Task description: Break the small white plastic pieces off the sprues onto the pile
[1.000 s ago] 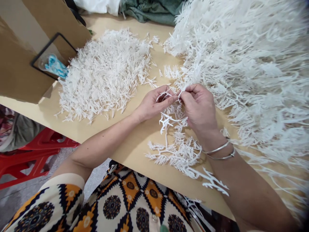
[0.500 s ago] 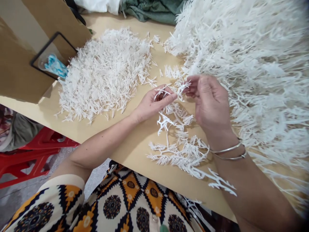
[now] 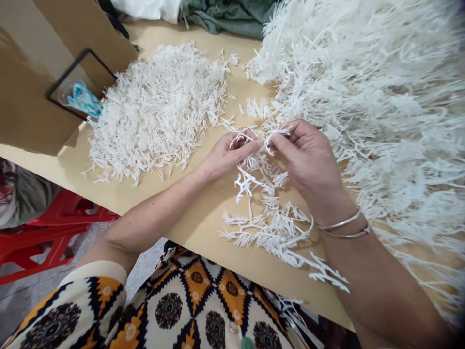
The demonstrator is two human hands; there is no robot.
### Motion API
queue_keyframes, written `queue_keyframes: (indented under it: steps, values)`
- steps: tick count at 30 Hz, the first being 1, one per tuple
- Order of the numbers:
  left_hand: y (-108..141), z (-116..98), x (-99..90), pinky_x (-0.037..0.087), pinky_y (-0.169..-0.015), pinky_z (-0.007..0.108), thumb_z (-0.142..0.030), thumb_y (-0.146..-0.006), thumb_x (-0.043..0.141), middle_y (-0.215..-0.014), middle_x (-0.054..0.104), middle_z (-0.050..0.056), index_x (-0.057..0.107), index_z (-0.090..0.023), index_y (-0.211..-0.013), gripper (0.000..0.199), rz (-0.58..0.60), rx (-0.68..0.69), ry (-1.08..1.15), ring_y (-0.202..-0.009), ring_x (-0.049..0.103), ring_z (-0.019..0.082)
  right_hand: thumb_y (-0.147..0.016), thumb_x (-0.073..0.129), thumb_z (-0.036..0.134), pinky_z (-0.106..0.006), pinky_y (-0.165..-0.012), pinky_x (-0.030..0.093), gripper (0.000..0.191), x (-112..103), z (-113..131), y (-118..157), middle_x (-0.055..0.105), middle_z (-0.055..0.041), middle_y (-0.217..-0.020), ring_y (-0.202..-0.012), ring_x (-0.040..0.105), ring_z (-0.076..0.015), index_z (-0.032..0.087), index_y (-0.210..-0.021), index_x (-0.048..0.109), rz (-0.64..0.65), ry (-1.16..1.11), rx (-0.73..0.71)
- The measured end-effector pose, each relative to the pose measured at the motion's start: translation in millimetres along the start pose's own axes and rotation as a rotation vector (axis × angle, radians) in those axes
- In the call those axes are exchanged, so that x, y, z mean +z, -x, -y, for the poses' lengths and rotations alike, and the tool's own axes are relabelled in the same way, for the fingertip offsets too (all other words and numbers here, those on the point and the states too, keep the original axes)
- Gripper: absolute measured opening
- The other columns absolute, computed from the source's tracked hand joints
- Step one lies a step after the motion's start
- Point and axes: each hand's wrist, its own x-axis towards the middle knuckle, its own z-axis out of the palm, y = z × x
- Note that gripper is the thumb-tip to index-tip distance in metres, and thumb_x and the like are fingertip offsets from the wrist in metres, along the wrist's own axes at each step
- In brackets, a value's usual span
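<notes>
My left hand (image 3: 236, 149) is closed on a thin white plastic stem (image 3: 240, 137) that curls over its fingers. Just to its right, my right hand (image 3: 308, 152) pinches a small feathery white plastic sprig (image 3: 280, 132) between thumb and fingers. Whether the stem and the sprig are joined is hard to see between the fingertips. Below both hands, loose white plastic branches (image 3: 269, 228) with bare stems and bristly tips lie on the table (image 3: 189, 213). A few small sprigs (image 3: 259, 107) lie just beyond the fingers.
A heap of short white sprigs (image 3: 160, 111) lies to the left, a much larger pile of white branches (image 3: 392, 106) to the right. A cardboard box (image 3: 32, 97) with a black-framed holder and plastic cup (image 3: 82, 98) stands at far left. Green cloth (image 3: 228, 17) lies behind; red stools (image 3: 39, 242) stand below.
My right hand has turned and lowered slightly, its thumb now pressed against the fingers on the sprig. My left hand has barely shifted. The branches below have moved slightly left.
</notes>
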Motion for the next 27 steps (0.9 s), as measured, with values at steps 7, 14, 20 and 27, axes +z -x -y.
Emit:
queue_keyframes:
  steps: [7, 14, 20, 27]
  values:
    - [3.6, 1.0, -2.1, 0.033, -0.064, 0.027, -0.058, -0.086, 0.082, -0.068, 0.048, -0.006, 0.06, -0.019, -0.082, 0.045, 0.13, -0.015, -0.013, -0.063, 0.042, 0.008, -0.091, 0.081, 0.034, -0.048, -0.091, 0.058, 0.016, -31.4, -26.0, -19.3, 0.067, 0.0023, -0.082, -0.08, 0.068, -0.0214, 0.036, -0.09, 0.065, -0.197, -0.198, -0.037]
    - [1.9, -2.9, -1.6, 0.033, -0.064, 0.027, -0.055, -0.087, 0.08, -0.067, 0.052, -0.006, 0.056, -0.02, -0.08, 0.044, 0.079, -0.037, 0.001, -0.062, 0.043, 0.008, -0.102, 0.068, 0.046, -0.046, -0.103, 0.06, 0.021, -10.3, 9.2, -2.4, 0.079, -0.0048, -0.117, -0.105, 0.074, -0.0223, 0.035, -0.117, 0.076, -0.096, -0.048, -0.083]
    - [1.2, -1.3, -2.0, 0.034, -0.063, 0.027, -0.057, -0.087, 0.08, -0.066, 0.05, -0.006, 0.055, -0.019, -0.078, 0.046, 0.092, -0.006, 0.014, -0.061, 0.041, 0.008, -0.095, 0.077, 0.034, -0.044, -0.1, 0.061, 0.013, -3.3, 27.4, 5.0, 0.081, 0.0, -0.103, -0.097, 0.076, -0.0207, 0.032, -0.108, 0.079, 0.018, 0.061, -0.128]
    - [1.6, 1.5, -4.0, 0.033, -0.063, 0.027, -0.058, -0.085, 0.081, -0.068, 0.048, -0.005, 0.059, -0.019, -0.081, 0.045, 0.124, -0.016, -0.018, -0.063, 0.041, 0.008, -0.098, 0.067, 0.027, -0.055, -0.111, 0.052, 0.008, -12.7, 15.9, 0.9, 0.074, -0.0053, -0.101, -0.107, 0.069, -0.0285, 0.03, -0.093, 0.072, -0.104, 0.466, -0.253]
